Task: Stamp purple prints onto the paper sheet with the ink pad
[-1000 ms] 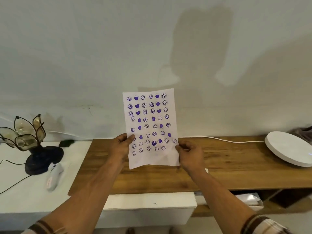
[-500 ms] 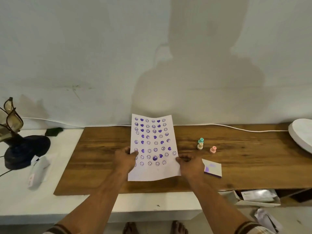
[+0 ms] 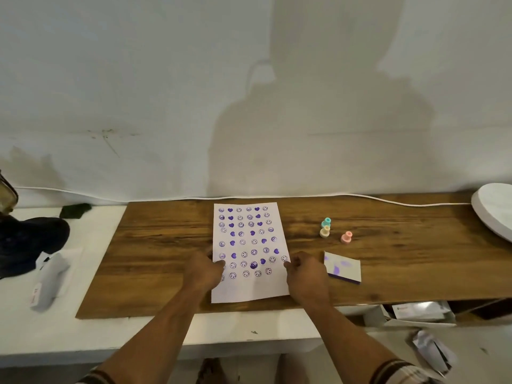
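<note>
A white paper sheet point(image 3: 249, 286) covered in rows of purple smiley and heart prints lies flat on the wooden board point(image 3: 155, 250). My left hand point(image 3: 203, 270) pinches its left edge and my right hand point(image 3: 306, 275) pinches its right edge, both near the lower part. The ink pad point(image 3: 343, 267), white with purple smears, lies just right of my right hand. Three small stamps stand beyond it: a teal stamp point(image 3: 327, 222), a cream stamp point(image 3: 324, 231) and a pink stamp point(image 3: 346, 237).
A white round disc point(image 3: 496, 210) sits at the board's right end, and a white cable point(image 3: 388, 202) runs along the wall. On the white counter to the left stand a dark lamp base point(image 3: 30, 242) and a white device point(image 3: 50, 281). Papers point(image 3: 418, 311) lie below on the right.
Both hands have lowered the sheet from upright in front of the wall down flat onto the board. The view has tilted down, bringing the stamps and ink pad into sight.
</note>
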Demonstrator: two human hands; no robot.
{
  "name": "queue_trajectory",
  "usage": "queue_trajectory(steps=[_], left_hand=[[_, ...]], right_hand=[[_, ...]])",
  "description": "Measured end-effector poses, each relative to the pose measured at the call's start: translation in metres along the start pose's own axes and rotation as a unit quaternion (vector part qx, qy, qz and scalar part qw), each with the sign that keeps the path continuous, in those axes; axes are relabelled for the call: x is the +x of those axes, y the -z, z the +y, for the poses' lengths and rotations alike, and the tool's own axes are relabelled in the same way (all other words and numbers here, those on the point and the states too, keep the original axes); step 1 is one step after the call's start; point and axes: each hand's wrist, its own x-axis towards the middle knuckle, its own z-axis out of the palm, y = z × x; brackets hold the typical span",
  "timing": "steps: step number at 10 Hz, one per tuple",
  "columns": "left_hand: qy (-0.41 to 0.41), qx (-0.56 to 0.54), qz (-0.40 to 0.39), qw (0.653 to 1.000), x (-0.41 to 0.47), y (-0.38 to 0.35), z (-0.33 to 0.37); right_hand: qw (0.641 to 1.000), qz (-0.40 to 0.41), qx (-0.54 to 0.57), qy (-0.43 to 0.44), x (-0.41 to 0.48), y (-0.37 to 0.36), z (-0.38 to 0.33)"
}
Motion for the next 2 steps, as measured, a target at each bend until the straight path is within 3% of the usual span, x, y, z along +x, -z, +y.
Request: queue_trajectory(steps=[2], left_hand=[[-0.098,0.138,-0.067,0.983,-0.034,0.015,0.013]], right_hand=[[0.996,-0.052,-0.022,0.069,-0.024,0.021,-0.006]])
